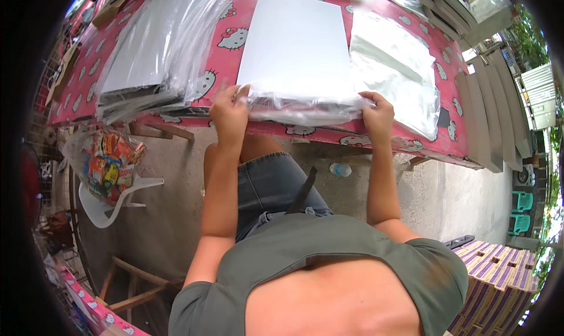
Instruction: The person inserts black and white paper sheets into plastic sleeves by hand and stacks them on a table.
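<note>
Where a white rectangular panel (296, 48) ends, the left hand (230, 108) and right hand (379, 114) pinch clear plastic film (299, 110).

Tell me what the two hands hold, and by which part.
A clear plastic sleeve at the near end of the white sheet: left hand by its near-left corner, right hand by its near-right corner.

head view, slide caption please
Left hand and right hand hold clear plastic at the near end of a white sheet on a pink table.
</note>
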`<state>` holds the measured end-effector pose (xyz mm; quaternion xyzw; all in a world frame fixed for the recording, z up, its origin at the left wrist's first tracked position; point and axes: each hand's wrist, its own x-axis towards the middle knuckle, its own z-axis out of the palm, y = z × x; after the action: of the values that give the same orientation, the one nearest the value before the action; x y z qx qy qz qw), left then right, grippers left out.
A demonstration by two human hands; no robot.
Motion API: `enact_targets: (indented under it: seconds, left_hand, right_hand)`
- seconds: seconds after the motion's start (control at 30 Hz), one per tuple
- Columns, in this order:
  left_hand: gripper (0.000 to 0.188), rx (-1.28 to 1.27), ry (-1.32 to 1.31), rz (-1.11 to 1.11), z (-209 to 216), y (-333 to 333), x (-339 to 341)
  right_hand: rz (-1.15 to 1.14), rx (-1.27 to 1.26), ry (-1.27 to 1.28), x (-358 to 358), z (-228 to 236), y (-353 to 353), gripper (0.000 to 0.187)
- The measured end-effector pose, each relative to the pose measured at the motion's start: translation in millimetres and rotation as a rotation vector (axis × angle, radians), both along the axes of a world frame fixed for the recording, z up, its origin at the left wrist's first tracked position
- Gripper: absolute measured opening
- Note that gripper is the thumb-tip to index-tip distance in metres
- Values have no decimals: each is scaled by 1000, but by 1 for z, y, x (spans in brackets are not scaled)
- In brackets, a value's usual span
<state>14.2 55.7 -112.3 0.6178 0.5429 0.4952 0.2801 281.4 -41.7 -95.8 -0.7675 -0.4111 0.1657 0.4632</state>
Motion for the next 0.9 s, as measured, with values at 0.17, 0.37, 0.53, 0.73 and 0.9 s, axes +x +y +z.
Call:
enact_targets:
  seconds: [0.17,0.37,0.53,0.73,0.9]
  left_hand:
    - [21,26,100,35,6,-24,-18]
    - [22,-381,-579,-228,11,-118,-90]
    - [38,-131,-935,-735,112,-56,-81]
    - [29,177,-660,-343,219,96,-32]
    - [37,-179,-467,-207,83,135,-18]
  right_hand:
    - [36,-59,-275,-17,-3,-15,12]
    - [372,454,1098,-19,4,-114,31]
    - [344,721,143,34,95,-52,23]
    - [308,545,-99,11,221,105,21]
    - [169,367,50,47,46,146,23]
